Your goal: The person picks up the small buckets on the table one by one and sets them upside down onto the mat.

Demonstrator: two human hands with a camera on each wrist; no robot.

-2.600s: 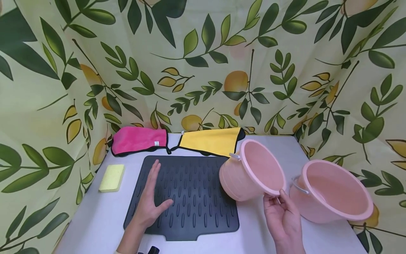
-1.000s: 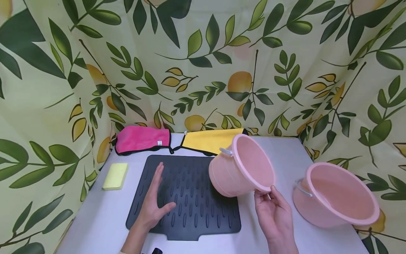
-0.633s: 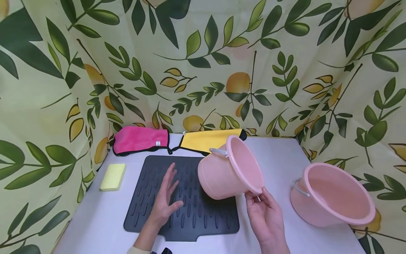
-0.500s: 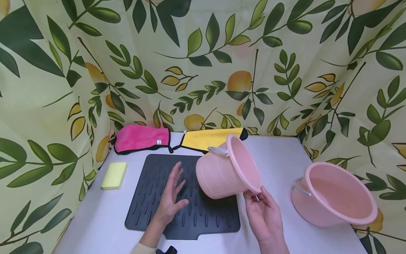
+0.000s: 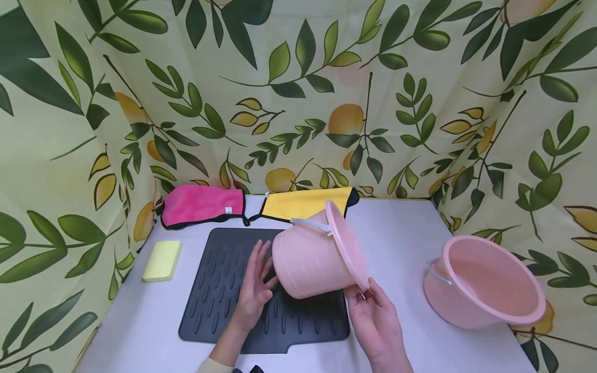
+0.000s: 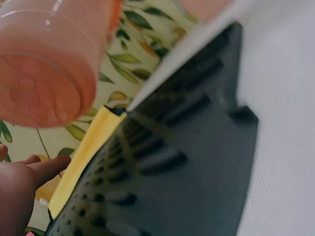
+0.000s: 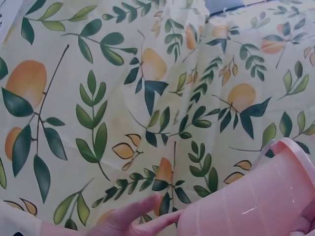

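Observation:
A pink bucket (image 5: pixel 308 259) is tilted onto its side above the dark ridged mat (image 5: pixel 210 290), mouth toward the right, its grey handle lying against the wall. My right hand (image 5: pixel 375 324) pinches the lower rim between thumb and fingers. Beside the bucket's base, my left hand (image 5: pixel 254 292) has its fingers extended and spread; whether they touch it I cannot tell. In the left wrist view, the bucket's round bottom (image 6: pixel 39 88) shows above the left fingers (image 6: pixel 49 169). The right wrist view catches the bucket's side (image 7: pixel 241 201) at lower right.
A second pink bucket (image 5: pixel 462 300) stands at the right of the white table. Toward the back lie a pink cloth (image 5: pixel 202 204) and a yellow cloth (image 5: pixel 308 203), both black-edged. A pale yellow sponge (image 5: pixel 161 261) lies left of the mat. Leaf-printed fabric surrounds the table.
The held bucket has moved left, away from the second bucket, and its mouth has turned further right. My left hand has come rightward, close to its base. The right hand keeps its grip.

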